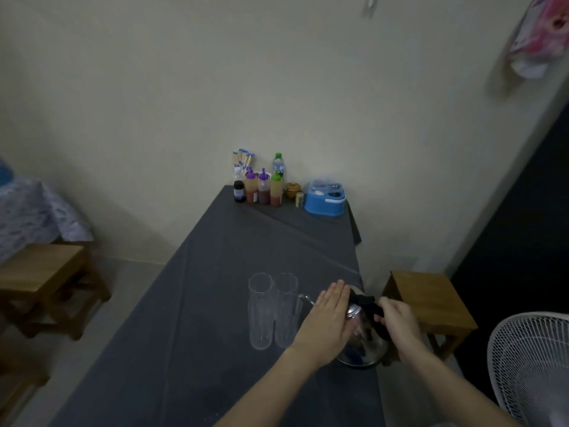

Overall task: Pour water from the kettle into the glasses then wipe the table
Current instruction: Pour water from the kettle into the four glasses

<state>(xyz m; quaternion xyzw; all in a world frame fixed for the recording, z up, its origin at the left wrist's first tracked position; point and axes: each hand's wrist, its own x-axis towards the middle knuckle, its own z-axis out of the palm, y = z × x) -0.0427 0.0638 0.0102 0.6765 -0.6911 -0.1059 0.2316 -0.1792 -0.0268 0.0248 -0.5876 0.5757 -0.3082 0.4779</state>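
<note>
The fingers of the right hand are curled tight round the black handle of the kettle. The fingers of the left hand lie straight and flat, pressing on the kettle's top and grasping nothing.

The kettle stands on the dark surface near its right edge. Its thin spout points left at the two glasses, which stand upright side by side just left of it and look empty.

I judge that pouring is the step in hand and has not begun: the grip is set and the lid is steadied. The next move calls for lifting the kettle, bringing the spout over a rim and tipping slowly, palm holding the lid. The tall, narrow glasses could topple if knocked. No cloth for wiping shows.

Sauce bottles and a blue container sit at the far end. A wooden stool and a white fan are to the right.
</note>
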